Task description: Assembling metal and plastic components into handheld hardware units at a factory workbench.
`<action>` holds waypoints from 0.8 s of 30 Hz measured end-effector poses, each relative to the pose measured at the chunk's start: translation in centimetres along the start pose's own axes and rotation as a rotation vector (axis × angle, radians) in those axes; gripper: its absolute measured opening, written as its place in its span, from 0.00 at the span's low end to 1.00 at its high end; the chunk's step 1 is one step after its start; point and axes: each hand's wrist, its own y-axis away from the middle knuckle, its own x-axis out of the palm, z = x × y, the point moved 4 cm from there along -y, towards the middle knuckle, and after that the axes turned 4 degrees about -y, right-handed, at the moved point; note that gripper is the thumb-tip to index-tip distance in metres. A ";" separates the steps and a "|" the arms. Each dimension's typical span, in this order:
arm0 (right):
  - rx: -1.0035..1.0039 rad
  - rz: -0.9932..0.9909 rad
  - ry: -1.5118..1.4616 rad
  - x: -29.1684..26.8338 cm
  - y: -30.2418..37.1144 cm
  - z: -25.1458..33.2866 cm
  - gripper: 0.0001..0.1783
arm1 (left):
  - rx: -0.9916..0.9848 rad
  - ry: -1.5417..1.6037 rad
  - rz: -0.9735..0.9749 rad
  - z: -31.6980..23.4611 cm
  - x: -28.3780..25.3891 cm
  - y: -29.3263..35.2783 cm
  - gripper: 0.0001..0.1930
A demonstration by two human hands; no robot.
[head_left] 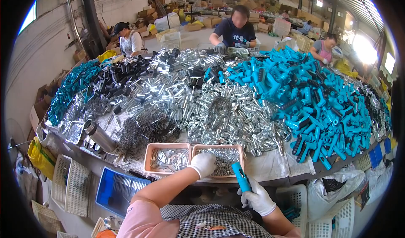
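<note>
My right hand [260,199], in a white glove, is wrapped round a teal plastic tool housing [241,177]. The housing stands tilted in front of the table's near edge, its upper end toward the trays. My left hand [203,165], also gloved in white, is over the near left side of a pink tray [218,176] of small metal parts. Its fingers are bunched together among the parts, and whatever they pinch is too small to make out. Just left of it sits another pink tray [168,145] holding short silver pins.
Teal housings [312,98] are heaped on the right, with silver metal parts [236,119] in the middle. Dark springs [147,126] and a steel cylinder [99,136] lie at left. A blue basket [116,191] stands below the table edge. Several people work across the table.
</note>
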 end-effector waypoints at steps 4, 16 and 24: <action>0.078 -0.015 -0.191 -0.2 -0.2 -0.2 0.42 | -0.042 0.036 -0.063 0.7 1.2 -0.4 0.16; 0.062 0.068 -0.370 1.9 0.0 -0.6 0.40 | 0.116 0.096 -0.223 -1.2 1.9 0.4 0.11; 0.037 0.065 -0.406 2.1 1.1 -0.9 0.39 | 0.033 0.232 -0.441 0.3 0.0 2.7 0.13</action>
